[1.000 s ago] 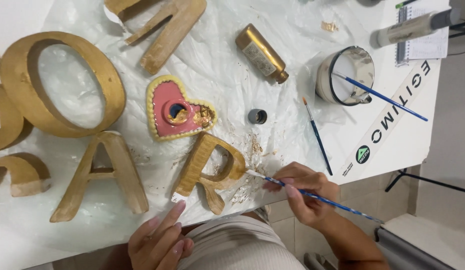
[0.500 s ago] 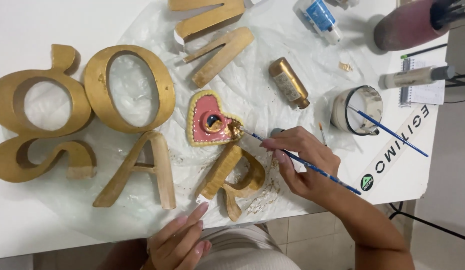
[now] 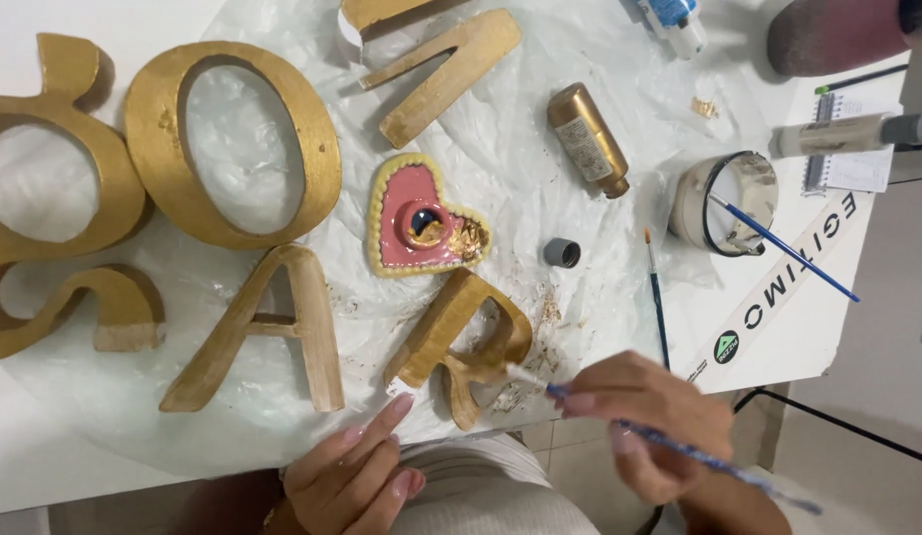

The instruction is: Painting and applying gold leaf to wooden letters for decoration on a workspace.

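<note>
Gold bottle [image 3: 588, 140], pale label; white printed strip [image 3: 778, 292] right.

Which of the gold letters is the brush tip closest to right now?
The gold wooden letter R, nearest the table edge. The right hand holds the blue-handled paintbrush with its tip at the R's lower right; the A and O lie further left.
</note>
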